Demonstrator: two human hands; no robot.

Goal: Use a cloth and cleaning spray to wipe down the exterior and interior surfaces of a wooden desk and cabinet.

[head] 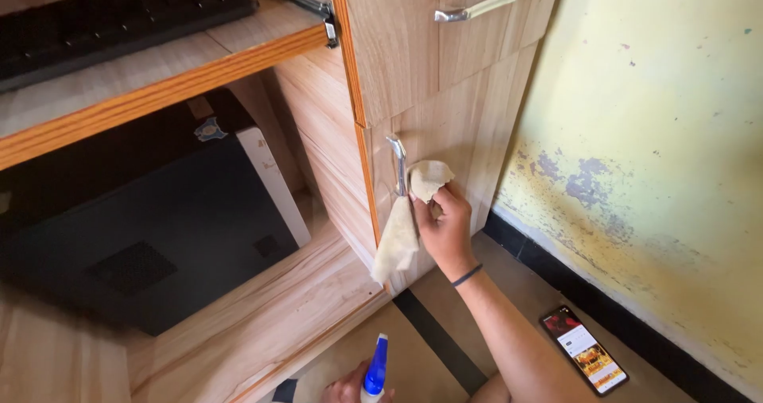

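The floor (469, 308) is tan with a dark stripe (437, 335) running across it and a black skirting band (604, 300) along the foot of the wall. A phone (584, 360) lies flat on the floor near that band, its screen lit and facing up. The wooden desk (445, 77) stands on the floor. Its bottom shelf (262, 323) carries a black computer case (151, 236) lying on its side. Higher up, a pull-out shelf (159, 81) holds a black keyboard (119, 17).
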